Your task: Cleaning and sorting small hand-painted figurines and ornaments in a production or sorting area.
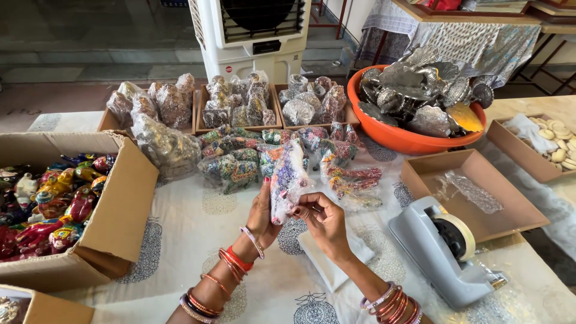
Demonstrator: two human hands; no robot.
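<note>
Both hands, left hand and right hand, grasp one bubble-wrapped painted figure at the worktop's centre. Three trays of wrapped figures sit at twelve o'clock, one orange bowl at one, one tape dispenser at four.

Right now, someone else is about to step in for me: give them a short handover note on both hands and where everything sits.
Left hand: grip on the back of a bubble-wrapped painted figurine, held upright above the table.
Right hand: fingertips pinch the wrap at its lower edge.
Done: wrapped figurines lie piled mid-table, more in the trays behind.
Left: unwrapped painted figurines fill the cardboard box at left.
Tape dispenser stands at right; the orange bowl holds metal pieces.
</note>
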